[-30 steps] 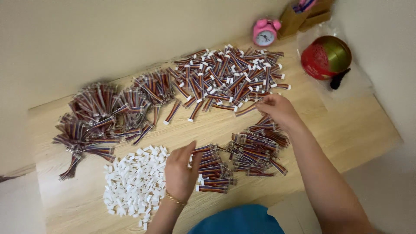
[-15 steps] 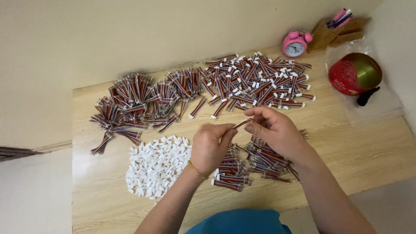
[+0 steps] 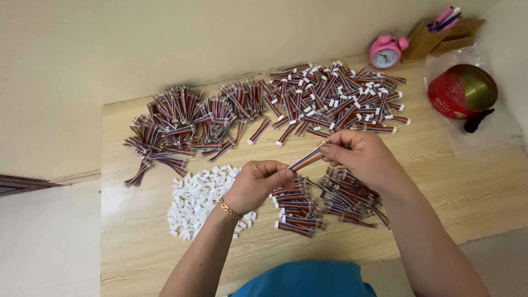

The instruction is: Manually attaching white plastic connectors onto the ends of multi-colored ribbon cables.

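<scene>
Here, a connector-fitting step appears to be in hand. The left hand (image 3: 258, 182) is closed in a pinch on the near end of a short multicoloured ribbon cable (image 3: 307, 159), raised above the tabletop (image 3: 440, 181); whether a white plug is also held cannot be told. The far end is pinched by the right hand's (image 3: 360, 157) fingertips. As a judgement, careful alignment of cable end and housing is called for next. Left of the hands, a heap of white plastic connector housings (image 3: 198, 201) is spread; beneath them lie finished cables (image 3: 330, 201), with more bundles (image 3: 181, 124) and a plugged pile (image 3: 335, 99) farther off. A pink alarm clock (image 3: 386, 51), pen holder (image 3: 434, 36) and red tin (image 3: 461, 91) are ranged far right, against a plain cream wall (image 3: 165, 44).
</scene>
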